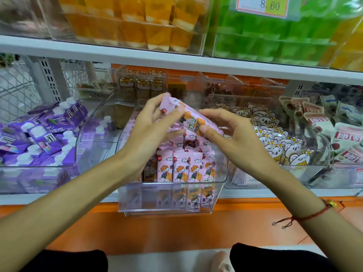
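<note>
Shop shelving stands before me, stocked with clear bins. Both hands hold one pink snack packet tilted just above the middle bin, where more pink packets stand upright. My left hand curls its fingers round the packet's upper end, and my right hand pinches the lower end between thumb and fingers. Left of that bin lie purple cartons.

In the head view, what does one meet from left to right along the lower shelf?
Purple cartons → left hand → held pink packet → right hand → bear-shaped pouches → white packets with red labels.
</note>
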`<state>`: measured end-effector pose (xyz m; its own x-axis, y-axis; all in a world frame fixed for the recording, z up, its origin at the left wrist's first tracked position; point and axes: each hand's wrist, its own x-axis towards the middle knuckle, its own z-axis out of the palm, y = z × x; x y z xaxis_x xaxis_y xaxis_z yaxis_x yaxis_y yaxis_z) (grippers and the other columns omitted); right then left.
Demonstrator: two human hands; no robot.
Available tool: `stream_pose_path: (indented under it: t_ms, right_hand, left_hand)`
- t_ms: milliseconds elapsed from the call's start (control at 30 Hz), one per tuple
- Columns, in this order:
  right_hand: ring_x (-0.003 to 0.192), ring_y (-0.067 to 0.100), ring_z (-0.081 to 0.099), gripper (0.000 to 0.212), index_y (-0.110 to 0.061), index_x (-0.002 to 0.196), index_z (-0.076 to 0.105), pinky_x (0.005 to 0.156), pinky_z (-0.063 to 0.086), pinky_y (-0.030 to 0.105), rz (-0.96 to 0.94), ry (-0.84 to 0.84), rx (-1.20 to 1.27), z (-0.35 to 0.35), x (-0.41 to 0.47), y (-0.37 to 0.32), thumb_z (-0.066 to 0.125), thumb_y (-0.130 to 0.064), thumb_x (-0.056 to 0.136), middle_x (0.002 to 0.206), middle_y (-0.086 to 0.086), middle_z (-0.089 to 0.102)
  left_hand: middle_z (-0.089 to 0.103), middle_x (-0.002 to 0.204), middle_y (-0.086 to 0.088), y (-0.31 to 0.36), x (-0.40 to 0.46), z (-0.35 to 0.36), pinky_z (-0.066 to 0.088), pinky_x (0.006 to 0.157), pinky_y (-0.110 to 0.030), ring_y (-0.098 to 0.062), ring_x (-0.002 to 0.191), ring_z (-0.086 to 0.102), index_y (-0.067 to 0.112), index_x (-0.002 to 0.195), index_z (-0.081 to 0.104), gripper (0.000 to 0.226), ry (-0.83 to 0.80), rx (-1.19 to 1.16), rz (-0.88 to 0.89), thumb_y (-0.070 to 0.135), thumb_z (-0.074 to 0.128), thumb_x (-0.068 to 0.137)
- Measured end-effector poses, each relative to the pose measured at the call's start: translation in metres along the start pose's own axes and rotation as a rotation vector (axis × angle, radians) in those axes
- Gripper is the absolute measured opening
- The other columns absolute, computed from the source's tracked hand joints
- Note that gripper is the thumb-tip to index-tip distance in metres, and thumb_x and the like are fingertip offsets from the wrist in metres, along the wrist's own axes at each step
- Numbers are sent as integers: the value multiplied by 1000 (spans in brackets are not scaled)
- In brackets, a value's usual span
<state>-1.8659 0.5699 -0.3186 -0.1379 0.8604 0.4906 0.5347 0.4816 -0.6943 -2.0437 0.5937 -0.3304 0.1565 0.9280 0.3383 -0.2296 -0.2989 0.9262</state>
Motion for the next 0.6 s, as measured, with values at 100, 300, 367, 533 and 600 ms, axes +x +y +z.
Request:
stream_pose_path:
  t_ms: [100, 300, 367, 533, 600]
  right_hand:
    - [107, 1, 59, 30, -20, 122, 61, 93, 46, 19, -19, -32, -12, -2, -1, 6, 60, -14, 93, 115, -11, 65]
    - [104, 16, 54, 40, -17, 125, 54, 88, 44, 30, 19, 172, -361, -9, -2, 19, 65, -16, 87, 114, 0, 59]
    - [88, 18, 58, 35, -14, 122, 53, 74, 46, 32, 133, 148, -350, -12, -2, 23, 62, -14, 88, 99, -1, 59]
    - [60, 3, 51, 23, -17, 114, 64, 52, 33, 19, 217, 9, -337, -15, -7, 33, 52, -22, 94, 74, -11, 55]
    - [65, 5, 54, 25, -18, 117, 63, 54, 36, 18, 205, -21, -348, -16, -9, 32, 52, -24, 95, 75, -16, 54]
  left_hand:
    - [66, 113, 7, -3, -2, -2, 55, 84, -22, -5, 101, 66, 24, 126, 52, 37, -44, 215, 120, 17, 61, 92]
    - [61, 100, 22, -13, 0, -8, 48, 75, -6, 9, 93, 60, 28, 111, 53, 28, 60, 466, 297, 19, 67, 88]
    - [62, 97, 25, -17, 2, -12, 54, 80, -18, 5, 91, 62, 29, 111, 53, 29, 19, 556, 266, 21, 68, 87]
    - [65, 110, 18, -12, 6, -17, 53, 88, -34, -4, 100, 63, 32, 122, 55, 36, -142, 831, 325, 31, 66, 88]
    - [61, 121, 17, -5, 14, -16, 48, 89, -28, -4, 107, 58, 31, 130, 53, 43, -204, 945, 362, 34, 64, 88]
